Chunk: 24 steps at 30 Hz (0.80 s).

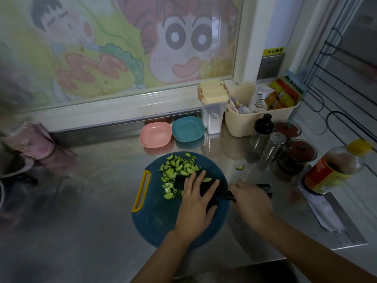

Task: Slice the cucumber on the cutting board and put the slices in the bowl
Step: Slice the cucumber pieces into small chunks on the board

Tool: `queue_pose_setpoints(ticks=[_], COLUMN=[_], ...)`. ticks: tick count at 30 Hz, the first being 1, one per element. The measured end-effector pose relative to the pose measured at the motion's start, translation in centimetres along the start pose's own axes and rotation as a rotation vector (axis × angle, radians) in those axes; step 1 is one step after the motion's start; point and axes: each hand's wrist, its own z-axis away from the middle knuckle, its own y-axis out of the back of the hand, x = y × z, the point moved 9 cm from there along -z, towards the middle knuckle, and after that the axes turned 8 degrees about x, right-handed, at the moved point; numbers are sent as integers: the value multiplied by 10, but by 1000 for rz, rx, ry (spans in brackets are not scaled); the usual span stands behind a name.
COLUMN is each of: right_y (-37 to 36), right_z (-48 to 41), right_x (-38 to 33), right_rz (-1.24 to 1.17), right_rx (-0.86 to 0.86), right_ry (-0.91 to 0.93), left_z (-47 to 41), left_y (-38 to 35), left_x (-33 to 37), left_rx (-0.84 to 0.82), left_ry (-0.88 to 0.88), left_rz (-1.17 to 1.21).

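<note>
A round blue cutting board (163, 221) with a yellow handle lies on the steel counter. Several green cucumber slices (177, 167) are heaped on its far half. A black knife (180, 182) lies with its blade flat on the board, its tip against the heap. My left hand (195, 203) rests flat on the blade with its fingers spread. My right hand (251, 201) is closed around the knife's handle at the board's right edge. One stray slice (240, 167) lies on the counter to the right. An empty pink bowl (155, 134) and a teal bowl (187, 128) stand behind the board.
Right of the board stand a black-topped bottle (262, 129), a steel shaker (272, 150), red-lidded jars (299, 158) and an oil bottle (334, 170). A cream basket (244, 123) of packets and a lidded container (213, 107) sit at the back. A pink cloth item (34, 141) lies left.
</note>
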Motion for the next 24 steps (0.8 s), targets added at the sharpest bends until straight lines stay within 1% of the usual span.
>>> queue_pose_setpoints(ticks=[2,3,6,8,11,13,18,21,24], right_y=[2,6,9,7,2,2,-2,-4,-6], right_z=[-2,-3,-4,-4,-2,0,7,8,7], right_x=[-5,-6,-6,-2,11,21,41,55,64], right_rz=[90,113,106,91,66,-19,-130,-213,-326], right_rx=[3,34,66,46,9,31,-74,-90,-112], right_ry=[61,77,113,103,32,-16,-117,-227,-323], left_z=[3,4,5,6,7,6,1,3,-1], left_y=[-7,-8,-6,-3,0,1,1,5,12], left_x=[-4,-8,-27,-47,-69,-76,-87,-89,-75], left_rx=[-39,-42,-35,-27,-21,-13,-10,57,171], left_ry=[-4,5,71,142,205,217,301,351,321], left_rz=[-52,-65,-99,-137,-175,-200,-239,-169,-16])
